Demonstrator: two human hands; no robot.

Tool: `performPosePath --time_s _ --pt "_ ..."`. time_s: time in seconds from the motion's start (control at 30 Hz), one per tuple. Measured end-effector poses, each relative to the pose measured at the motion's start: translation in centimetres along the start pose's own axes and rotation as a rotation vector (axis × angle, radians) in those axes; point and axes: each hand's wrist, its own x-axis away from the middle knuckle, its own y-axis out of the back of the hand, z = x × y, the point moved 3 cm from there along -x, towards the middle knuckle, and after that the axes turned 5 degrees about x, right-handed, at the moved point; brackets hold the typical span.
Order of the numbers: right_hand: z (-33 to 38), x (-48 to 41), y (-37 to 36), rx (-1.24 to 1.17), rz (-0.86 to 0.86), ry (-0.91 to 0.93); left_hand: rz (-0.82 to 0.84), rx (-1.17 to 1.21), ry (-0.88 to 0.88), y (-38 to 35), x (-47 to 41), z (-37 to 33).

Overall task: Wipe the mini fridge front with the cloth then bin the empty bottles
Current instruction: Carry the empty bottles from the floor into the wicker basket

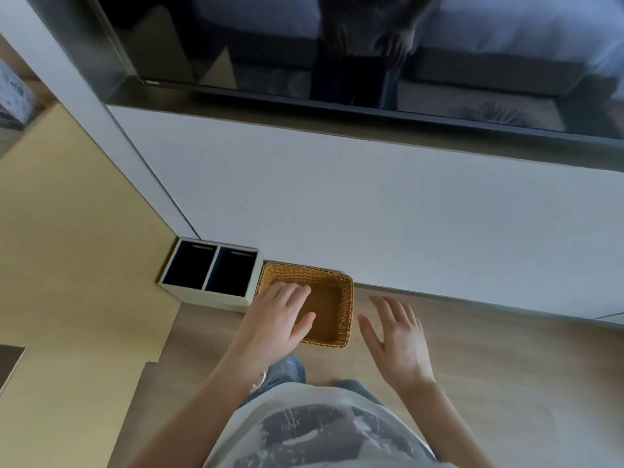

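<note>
Both hands are free. My left hand (280,319) hangs with its fingers loosely spread, holding nothing, in line with the near left part of the wicker basket (339,284). My right hand (396,336) is also spread flat and empty, over the bare floor (489,359) just right of the basket. I cannot tell whether the left hand touches the weave or only hovers above it.

None of the task's own things show. There is no cloth, no mini fridge and no bottles, so I cannot place them from here. I judge this a gap between steps, and whether the wipe is done I cannot say. With the two-slot bin (206,296) in view, I think I am facing the drop-off end. The next move calls for turning the view to find either the cloth or the bottles, then closing a hand on one.

The basket sits on the floor against the foot of the white wall (371,214), and the bin is just beside its left edge, in the corner. The basket's woven bottom shows bare where my hand does not cover it. Both bin compartments are dark, and I see nothing in them. Above, a dark screen (236,35) sits in the wall recess.
</note>
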Motion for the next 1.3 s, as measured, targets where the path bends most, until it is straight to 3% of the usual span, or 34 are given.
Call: performPosePath --time_s 0.17,0.33,0.63,0.87,1.07,1.3 --pt "-0.7 -0.1 0.5 -0.042 0.059 0.091 -0.019 -0.006 0.118 -0.2 1.9 -1.5" --pt "1.1 -1.6 0.2 -0.076 0.158 0.324 -0.1 -0.02 0.344 0.6 6.2 -3.0" --pt "13.5 -0.5 -1.8 -0.164 0.214 0.704 -0.341 -0.061 0.736 5.1 21.3 -2.6" --pt "27.2 11.4 -7.0 -0.194 0.454 1.047 -0.467 -0.077 1.121 4.9 40.5 -4.7" --pt "38.5 26.9 -10.2 -0.227 0.638 1.272 -0.446 -0.113 1.472 6.3 59.6 -9.1" --pt "49.4 39.0 -10.1 -0.314 0.72 1.492 -0.646 -0.148 1.735 8.0 72.7 -11.2"
